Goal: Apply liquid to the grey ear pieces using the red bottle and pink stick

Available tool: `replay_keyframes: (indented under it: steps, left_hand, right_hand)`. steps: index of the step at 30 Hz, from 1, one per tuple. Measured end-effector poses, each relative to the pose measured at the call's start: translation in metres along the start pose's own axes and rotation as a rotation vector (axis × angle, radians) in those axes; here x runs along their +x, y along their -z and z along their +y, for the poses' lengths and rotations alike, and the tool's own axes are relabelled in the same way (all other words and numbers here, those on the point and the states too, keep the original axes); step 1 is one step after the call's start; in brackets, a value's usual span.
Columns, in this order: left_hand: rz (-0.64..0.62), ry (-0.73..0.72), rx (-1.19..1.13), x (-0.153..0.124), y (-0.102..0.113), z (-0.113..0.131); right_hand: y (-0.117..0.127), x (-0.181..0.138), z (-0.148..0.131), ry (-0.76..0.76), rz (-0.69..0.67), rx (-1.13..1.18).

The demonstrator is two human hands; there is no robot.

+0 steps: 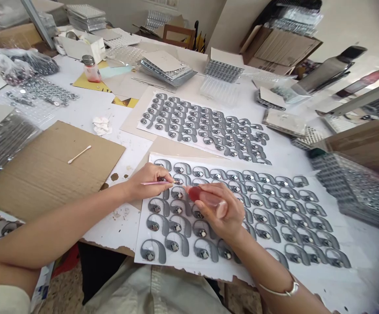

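Grey plastic hook-shaped earpieces with round metallic centres [263, 233] lie in rows across a white sheet [143, 231] at the table edge nearest a seated worker. Over the sheet, the worker's right hand [223, 209] curls its fingers around a small translucent bottle with a red end [210, 198], aimed leftward. Just beyond, the left hand [151, 179] pinches a thin pink stick-like tool [153, 183] between thumb and fingertips, its tip at an earpiece near the far left corner; contact cannot be told. Beside them, a white cotton swab [79, 155] rests on flat brown cardboard [55, 174]. Farther back, more earpieces [205, 128] fill a second sheet. Every piece appears laid out, apparently with at least one in hand, but no visible mark separates finished from waiting. Beyond stand a metal-lidded jar of pinkish liquid [91, 72] and stacked trays [225, 65]; no brand, label or writing is legible.
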State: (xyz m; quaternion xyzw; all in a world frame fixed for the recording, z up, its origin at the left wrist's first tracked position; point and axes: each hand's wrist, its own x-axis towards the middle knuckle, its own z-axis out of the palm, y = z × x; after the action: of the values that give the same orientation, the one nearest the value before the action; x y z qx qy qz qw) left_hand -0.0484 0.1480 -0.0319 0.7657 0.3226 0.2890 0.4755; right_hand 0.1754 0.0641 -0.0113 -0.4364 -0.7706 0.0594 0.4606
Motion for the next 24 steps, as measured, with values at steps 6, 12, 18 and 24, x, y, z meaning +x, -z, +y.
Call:
replay_keyframes:
  steps: [6, 12, 18, 24]
  left_hand:
    - [0.020, -0.082, 0.050, 0.000, 0.000, -0.001]
    - [0.013, -0.420, 0.314, -0.005, -0.001, 0.003]
    - [0.068, -0.457, 0.288, -0.003, -0.002, -0.001]
    - [0.166, -0.565, 0.319, -0.005, 0.004, 0.006]
  right_hand:
    - [0.002, -0.003, 0.003, -0.200, 0.034, 0.120]
    - [0.016, 0.009, 0.008, -0.612, 0.272, 0.620]
    - [0.039, 0.025, 0.017, -0.642, 0.309, 0.781]
    - [0.054, 0.033, 0.017, -0.672, 0.424, 0.829]
